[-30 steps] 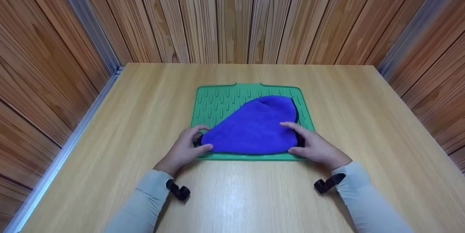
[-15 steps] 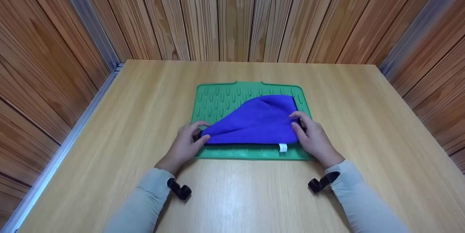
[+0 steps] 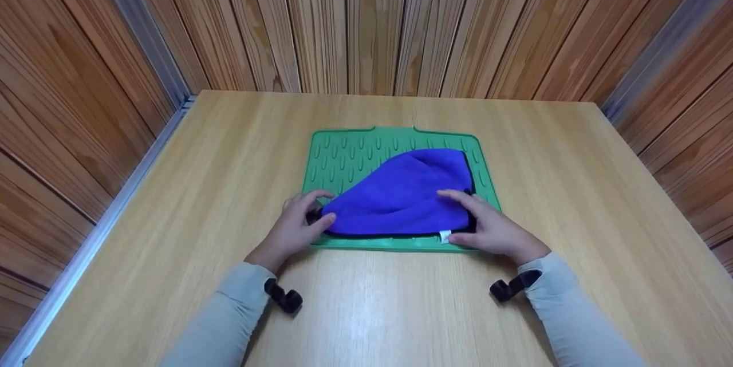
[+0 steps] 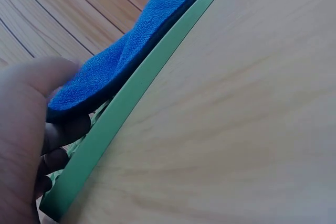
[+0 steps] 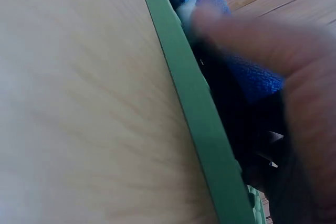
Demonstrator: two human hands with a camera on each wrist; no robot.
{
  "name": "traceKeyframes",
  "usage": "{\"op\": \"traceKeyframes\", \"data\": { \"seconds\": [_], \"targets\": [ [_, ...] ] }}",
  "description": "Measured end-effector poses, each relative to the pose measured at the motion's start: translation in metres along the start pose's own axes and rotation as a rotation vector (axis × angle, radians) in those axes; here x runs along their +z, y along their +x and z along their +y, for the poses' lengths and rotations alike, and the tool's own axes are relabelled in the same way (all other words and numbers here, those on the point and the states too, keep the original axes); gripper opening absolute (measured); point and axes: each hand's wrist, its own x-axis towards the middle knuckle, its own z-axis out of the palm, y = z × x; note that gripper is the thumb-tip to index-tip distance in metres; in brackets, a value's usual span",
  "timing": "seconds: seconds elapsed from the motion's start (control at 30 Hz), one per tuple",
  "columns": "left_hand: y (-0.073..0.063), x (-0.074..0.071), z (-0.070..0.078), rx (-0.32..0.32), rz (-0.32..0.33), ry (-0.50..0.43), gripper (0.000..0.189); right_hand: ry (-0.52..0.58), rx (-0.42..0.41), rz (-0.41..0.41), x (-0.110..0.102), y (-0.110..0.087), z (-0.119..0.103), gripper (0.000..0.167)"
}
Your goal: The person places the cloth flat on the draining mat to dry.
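A tapered blue terry towel (image 3: 401, 195) with dark edging lies on a green ribbed mat (image 3: 343, 161), its narrow end at the left. My left hand (image 3: 292, 229) pinches that narrow end; in the left wrist view the thumb (image 4: 52, 74) is over the cloth and the other fingers are beneath it. At the wide end, my right hand (image 3: 495, 227) holds the lower right part, index finger lying across the top. Its thumb, blurred in the right wrist view, is by a small white tag (image 3: 445, 236) on the near edge. The right hand's other fingers are mostly hidden.
The mat lies on a light wooden table (image 3: 366, 310). Wood-plank walls (image 3: 372, 23) stand behind and at both sides, with metal corner strips (image 3: 146, 35). Each sleeve cuff carries a black wrist camera (image 3: 284, 297).
My right hand lifted the near edge back, showing the tag, then came down again toward the near side, thumb by the tag. The near edge lies lower again. My left hand stays at the narrow end.
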Motion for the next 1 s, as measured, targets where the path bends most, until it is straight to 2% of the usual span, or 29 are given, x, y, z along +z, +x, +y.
{"op": "traceKeyframes", "data": {
  "seconds": [0.17, 0.3, 0.4, 0.47, 0.53, 0.63, 0.7, 0.77, 0.87, 1.0],
  "targets": [
    [0.002, 0.005, 0.004, -0.009, 0.024, 0.022, 0.031, 0.000, -0.045, 0.027, 0.002, 0.002, -0.003, 0.068],
    [0.002, 0.008, 0.006, -0.021, 0.063, 0.050, 0.027, 0.091, -0.035, 0.016, 0.002, 0.004, -0.002, 0.055],
    [0.002, 0.009, 0.007, -0.016, 0.082, 0.059, 0.027, 0.192, -0.002, -0.029, -0.002, 0.002, -0.001, 0.050],
    [0.002, 0.009, 0.007, -0.006, 0.082, 0.068, 0.027, 0.210, 0.018, -0.078, -0.005, 0.000, -0.002, 0.049],
    [0.001, 0.009, 0.008, 0.008, 0.073, 0.076, 0.027, 0.185, 0.055, -0.135, -0.007, -0.002, -0.005, 0.049],
    [0.000, 0.008, 0.008, 0.018, 0.041, 0.092, 0.031, 0.053, 0.078, -0.195, -0.009, -0.004, -0.013, 0.051],
    [0.000, 0.007, 0.008, 0.006, 0.013, 0.097, 0.035, -0.008, 0.093, -0.218, -0.009, -0.004, -0.017, 0.052],
    [0.000, 0.006, 0.009, -0.025, -0.010, 0.092, 0.038, -0.024, 0.093, -0.229, -0.011, -0.004, -0.021, 0.052],
    [0.001, 0.006, 0.011, -0.074, -0.022, 0.073, 0.038, 0.006, 0.111, -0.198, -0.012, -0.003, -0.022, 0.052],
    [0.004, 0.006, 0.016, -0.115, -0.021, 0.055, 0.035, 0.019, 0.103, -0.064, -0.011, 0.003, -0.017, 0.060]
  ]
}}
